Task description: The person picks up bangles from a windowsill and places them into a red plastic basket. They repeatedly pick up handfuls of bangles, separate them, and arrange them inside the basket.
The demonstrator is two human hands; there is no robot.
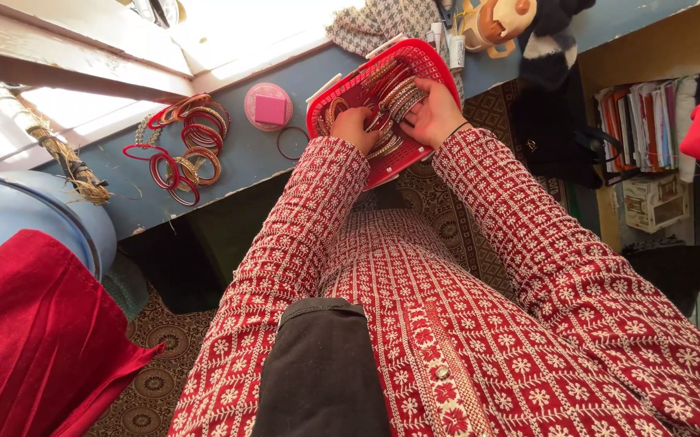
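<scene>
Both my hands are inside the red basket (pixel 435 61) on the tabletop (pixel 253 158): my left hand (pixel 355 127) grips bangles (pixel 382 147) low down, my right hand (pixel 433 113) grasps a bundled stack (pixel 402 95). Loose bangles (pixel 188 146) lie spread out left of my hands.

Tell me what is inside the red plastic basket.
The red basket holds bangles, gold and red, some in stacks. The left hand and right hand reach in and cover part of the contents, so what lies beneath them cannot be seen.
</scene>
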